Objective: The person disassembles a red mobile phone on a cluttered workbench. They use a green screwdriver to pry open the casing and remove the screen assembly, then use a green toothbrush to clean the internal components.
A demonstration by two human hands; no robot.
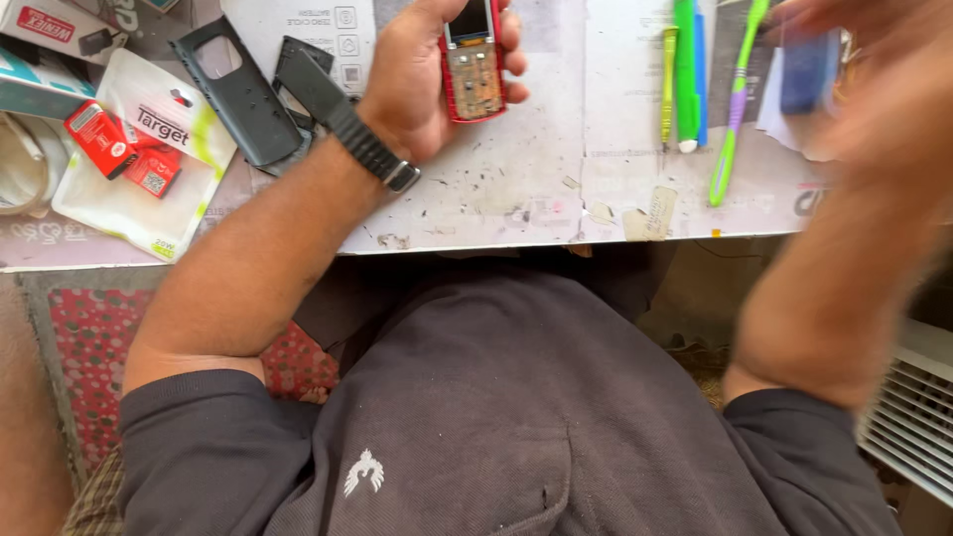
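My left hand point(422, 79) grips a small red phone point(473, 69) with its keypad cover off, so the bare circuit board shows under a little dark screen. A dark watch band sits on that wrist. My right hand point(874, 89) is raised at the upper right and blurred by motion. Its fingers are around a blue block-shaped object point(809, 71); what that object is I cannot tell.
A worn white worktable point(516, 189) carries dark grey phone housing parts point(238, 94), a white pouch point(149, 169) with small red boxes point(104, 139) on it, a green tool point(685, 74), a yellow-green tool point(668, 84) and a green-and-purple toothbrush point(733, 124). A white vent point(913, 407) is at lower right.
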